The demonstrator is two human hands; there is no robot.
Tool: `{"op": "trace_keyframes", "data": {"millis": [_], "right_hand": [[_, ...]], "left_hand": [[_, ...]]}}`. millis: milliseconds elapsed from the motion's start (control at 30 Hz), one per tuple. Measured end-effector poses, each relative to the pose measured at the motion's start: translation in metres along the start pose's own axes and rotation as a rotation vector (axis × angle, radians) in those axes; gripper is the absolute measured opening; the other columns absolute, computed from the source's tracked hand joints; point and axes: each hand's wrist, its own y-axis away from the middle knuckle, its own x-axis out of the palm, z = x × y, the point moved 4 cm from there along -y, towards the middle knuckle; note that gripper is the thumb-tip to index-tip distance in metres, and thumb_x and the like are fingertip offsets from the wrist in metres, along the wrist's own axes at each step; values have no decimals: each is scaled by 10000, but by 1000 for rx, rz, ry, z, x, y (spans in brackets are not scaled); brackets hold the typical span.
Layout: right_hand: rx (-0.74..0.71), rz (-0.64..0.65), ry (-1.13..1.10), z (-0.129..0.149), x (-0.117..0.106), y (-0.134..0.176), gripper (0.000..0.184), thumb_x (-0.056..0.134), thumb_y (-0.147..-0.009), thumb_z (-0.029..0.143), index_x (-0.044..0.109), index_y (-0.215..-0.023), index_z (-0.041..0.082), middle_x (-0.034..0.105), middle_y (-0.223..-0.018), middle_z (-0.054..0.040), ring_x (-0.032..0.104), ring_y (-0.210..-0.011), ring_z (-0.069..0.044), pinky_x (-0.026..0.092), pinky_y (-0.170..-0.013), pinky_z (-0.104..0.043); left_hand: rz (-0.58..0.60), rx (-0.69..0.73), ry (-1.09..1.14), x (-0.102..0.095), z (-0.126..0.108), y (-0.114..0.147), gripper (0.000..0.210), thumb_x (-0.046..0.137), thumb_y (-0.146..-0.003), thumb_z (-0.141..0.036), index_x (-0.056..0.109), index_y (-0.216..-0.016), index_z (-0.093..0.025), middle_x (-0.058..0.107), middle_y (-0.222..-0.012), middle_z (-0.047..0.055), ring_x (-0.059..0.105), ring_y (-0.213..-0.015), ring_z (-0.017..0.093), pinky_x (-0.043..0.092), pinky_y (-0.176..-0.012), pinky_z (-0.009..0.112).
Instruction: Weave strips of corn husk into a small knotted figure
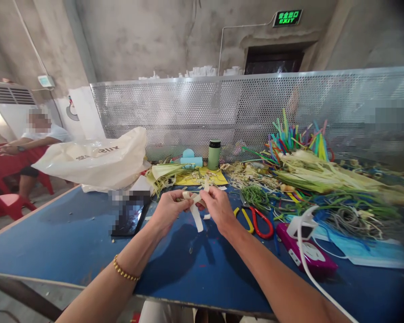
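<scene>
Both hands meet above the middle of the blue table (pixel 229 282). My left hand (pixel 171 208) pinches one side of a pale, flat strip (pixel 197 218), which looks folded or interlaced between the fingers. On its other side my right hand (pixel 218 207) grips it with thumb and fingers closed. One end of the strip hangs down towards the table, another sticks up by the right fingertips. Scissors (pixel 263 224) with red and yellow handles lie just right of my right hand. Left of my left hand rests a dark phone or tablet (pixel 130 220), partly blurred out.
A white plastic bag (pixel 97 161) stands at the left. Behind the hands are a green flask (pixel 214 154) and a yellow sheet (pixel 202 177). Corn husks (pixel 309 168), coloured pipe cleaners (pixel 289 139) and a purple power strip (pixel 306 253) with cable lie right. A person (pixel 37 134) sits far left.
</scene>
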Motion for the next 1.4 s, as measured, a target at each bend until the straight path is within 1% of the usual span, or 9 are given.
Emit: {"op": "trace_keyframes", "data": {"millis": [200,300,433,533,600,900,1067,1233,1400], "right_hand": [[84,150,-155,0,4,1,331,541,-831,454,560,-666,167,612,-578,-23,574,-503,-142,465,-514,-252],[-13,223,-85,5,5,3,248,635,-768,416,581,-781,175,578,-602,17,519,-507,-117,417,-502,-232],[-185,181,162,11,-2,2,233,674,-713,251,600,-925,189,557,-649,33,492,-575,-123,390,-562,-234],[-348,168,310,18,-6,2,75,571,-807,230,626,-836,187,592,-719,-2,521,-672,-136,390,-640,-246],[-410,178,356,20,-9,2,147,529,-847,239,633,-762,178,619,-755,-21,532,-714,-138,383,-665,-246],[-85,326,157,13,-5,2,276,492,-833,287,634,-638,154,588,-588,1,447,-436,-88,324,-454,-227],[-1,297,200,12,-7,1,255,479,-786,225,612,-580,154,580,-546,-7,478,-413,-101,349,-441,-231],[-286,154,499,21,-14,-1,257,503,-811,196,591,-572,168,595,-576,-19,536,-568,-132,367,-550,-245],[-538,110,513,25,-10,4,167,573,-802,149,658,-945,158,659,-907,-70,595,-796,-165,443,-716,-261]], "left_hand": [[-5,-24,2,-5,2,-3,184,757,-649,-253,726,-772,-119,615,-648,18,480,-578,101,371,-573,236],[-27,-27,28,-9,3,-5,210,771,-632,-267,725,-768,-114,619,-647,16,490,-565,96,373,-570,234],[-32,-59,85,-11,2,-5,262,800,-596,-298,721,-755,-105,633,-663,29,502,-570,99,387,-572,235],[-7,-100,94,-10,1,-3,291,804,-596,-315,725,-775,-100,632,-656,31,490,-566,98,384,-555,229],[17,-110,76,-8,0,-2,292,800,-606,-319,728,-784,-99,628,-646,29,479,-561,96,374,-541,224],[27,-85,55,-8,-1,-2,243,795,-618,-310,735,-737,-107,613,-625,24,522,-597,117,405,-582,240],[76,-139,199,-4,-3,0,256,820,-579,-273,753,-772,-119,671,-672,47,571,-624,134,440,-613,248],[40,-169,210,-4,-3,0,260,847,-522,-225,757,-739,-114,672,-649,43,531,-573,101,407,-560,215],[21,-128,140,-7,0,-2,243,834,-559,-261,753,-727,-105,667,-658,48,516,-575,100,398,-562,223]]}}
